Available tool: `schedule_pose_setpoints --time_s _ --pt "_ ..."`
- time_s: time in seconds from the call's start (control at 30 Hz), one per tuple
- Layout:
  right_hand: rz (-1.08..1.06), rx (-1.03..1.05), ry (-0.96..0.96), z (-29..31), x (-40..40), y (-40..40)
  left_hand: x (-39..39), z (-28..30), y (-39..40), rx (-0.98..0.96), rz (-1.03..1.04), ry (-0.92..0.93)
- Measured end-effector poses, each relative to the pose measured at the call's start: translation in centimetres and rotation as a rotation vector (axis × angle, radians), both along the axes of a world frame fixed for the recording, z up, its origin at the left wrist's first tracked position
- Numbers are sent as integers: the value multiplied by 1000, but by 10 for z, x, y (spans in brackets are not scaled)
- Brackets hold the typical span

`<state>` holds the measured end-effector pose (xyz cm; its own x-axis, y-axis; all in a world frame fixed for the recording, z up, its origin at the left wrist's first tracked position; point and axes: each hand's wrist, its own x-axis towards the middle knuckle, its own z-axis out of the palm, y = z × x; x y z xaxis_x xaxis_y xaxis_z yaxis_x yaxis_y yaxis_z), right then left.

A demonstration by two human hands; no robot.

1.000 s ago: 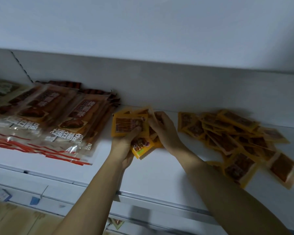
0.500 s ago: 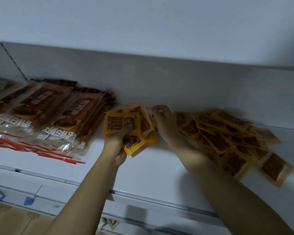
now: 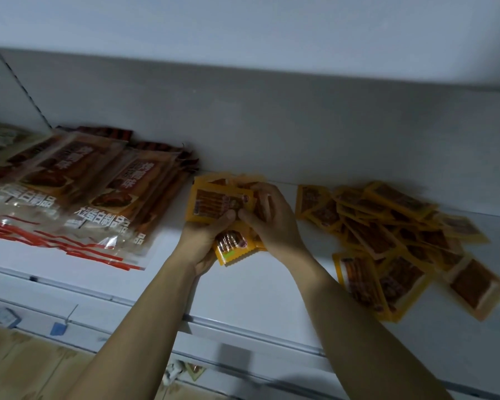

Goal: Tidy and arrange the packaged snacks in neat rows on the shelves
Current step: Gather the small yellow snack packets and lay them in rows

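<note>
Left hand [image 3: 205,238] thumb pinching small stack of yellow packets [image 3: 220,206]; right hand [image 3: 272,220] fingers curled over same stack, mid-shelf [image 3: 257,284]. Loose yellow pile [image 3: 393,235] just right. Big brown bags [image 3: 78,192] left, nearly touching stack.

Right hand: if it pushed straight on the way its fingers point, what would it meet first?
The right hand points up-left over the small yellow packets it grips; beyond them probably the large snack bags, though depth is unclear.
</note>
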<state>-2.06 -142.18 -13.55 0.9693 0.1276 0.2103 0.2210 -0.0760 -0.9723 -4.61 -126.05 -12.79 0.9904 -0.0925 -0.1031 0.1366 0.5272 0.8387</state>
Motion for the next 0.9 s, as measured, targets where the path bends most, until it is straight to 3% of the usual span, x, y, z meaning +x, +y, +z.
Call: schedule_pose_setpoints --time_s 0.33,0.47,0.63,0.9 --pt "29 84 -6 4 -2 -5 -2 1 -2 92 -36 -10" --pt "-62 27 -17 3 -4 0 -3 3 -4 127 -51 -25" --pt "-143 163 142 4 0 -6 -1 5 -5 23 -44 -71" --pt "-210 172 254 4 -1 11 2 2 -6 27 11 -52"
